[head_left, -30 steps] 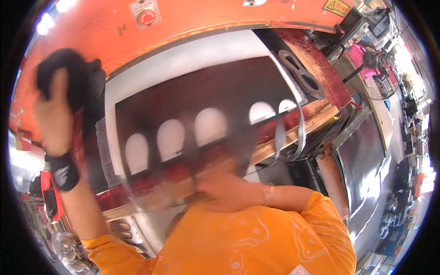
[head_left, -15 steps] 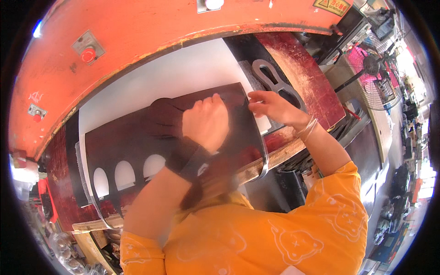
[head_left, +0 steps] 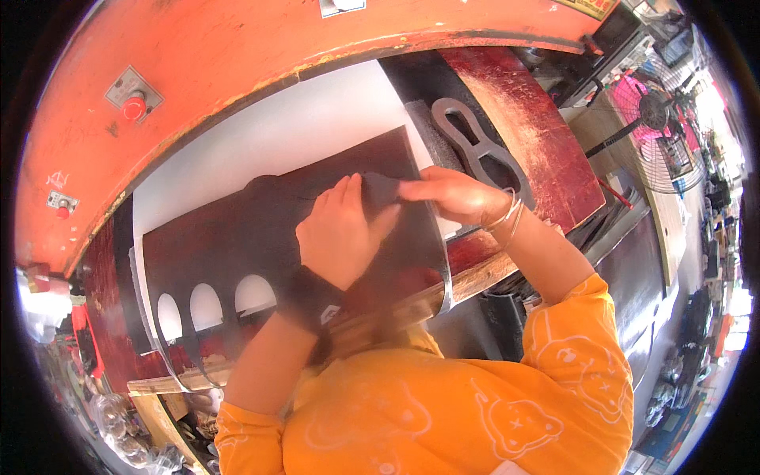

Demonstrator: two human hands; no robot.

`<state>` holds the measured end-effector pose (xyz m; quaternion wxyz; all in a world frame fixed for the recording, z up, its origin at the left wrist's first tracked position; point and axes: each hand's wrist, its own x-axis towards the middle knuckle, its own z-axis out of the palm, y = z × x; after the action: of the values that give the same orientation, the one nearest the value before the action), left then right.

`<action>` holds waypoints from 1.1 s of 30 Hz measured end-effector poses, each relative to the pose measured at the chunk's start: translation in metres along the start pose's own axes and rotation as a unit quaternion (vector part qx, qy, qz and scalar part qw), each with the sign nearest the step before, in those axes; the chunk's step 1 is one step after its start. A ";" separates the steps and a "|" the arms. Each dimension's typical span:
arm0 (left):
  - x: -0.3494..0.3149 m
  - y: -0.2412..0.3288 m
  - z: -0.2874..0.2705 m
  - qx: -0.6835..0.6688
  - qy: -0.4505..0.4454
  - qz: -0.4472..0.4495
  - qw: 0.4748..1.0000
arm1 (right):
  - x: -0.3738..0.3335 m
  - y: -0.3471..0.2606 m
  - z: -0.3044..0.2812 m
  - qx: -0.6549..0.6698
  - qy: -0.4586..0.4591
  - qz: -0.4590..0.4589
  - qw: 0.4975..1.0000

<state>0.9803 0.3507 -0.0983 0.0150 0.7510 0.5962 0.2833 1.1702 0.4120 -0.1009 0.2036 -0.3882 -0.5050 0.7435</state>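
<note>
A dark, thin leather-like sheet [head_left: 206, 245] covers much of a white board [head_left: 269, 134]. Several rounded holes run along its near left part, with white showing through. My left hand [head_left: 340, 233], a black band at its wrist, lies on the sheet with fingers stretched out and thumb apart. Close by, my right hand [head_left: 459, 196], wearing bangles, has thumb and fingers pinched on a small dark piece [head_left: 381, 191] that stands up between the hands. Whether this piece is loose or part of the sheet, I cannot tell.
Beyond my right hand lies a grey figure-eight cutting die [head_left: 483, 150] on the worn red table [head_left: 546, 119]. An orange machine beam [head_left: 229, 47] with a red button [head_left: 134, 106] spans the far side. A black fan [head_left: 654, 111] stands at the right.
My left hand has turned from a curled shape to flatter, spread fingers, shifting slightly left and nearer. My right hand has come left and down onto the dark piece.
</note>
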 end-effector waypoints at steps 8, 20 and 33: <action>0.010 -0.024 -0.031 -0.084 -0.060 -0.027 0.994 | -0.015 0.008 0.014 -0.039 0.004 -0.098 0.994; -0.055 -0.197 -0.303 -0.119 0.298 -0.206 0.925 | 0.020 -0.044 0.045 -0.462 0.287 -0.284 0.790; -0.117 -0.180 -0.079 0.022 0.139 -0.129 0.982 | 0.211 -0.054 0.197 -0.641 -0.173 -0.058 0.746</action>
<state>0.7703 0.2719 -0.1447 -0.0479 0.6211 0.6908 0.3670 0.8814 0.4634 -0.0933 -0.1408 -0.2620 -0.9109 0.2860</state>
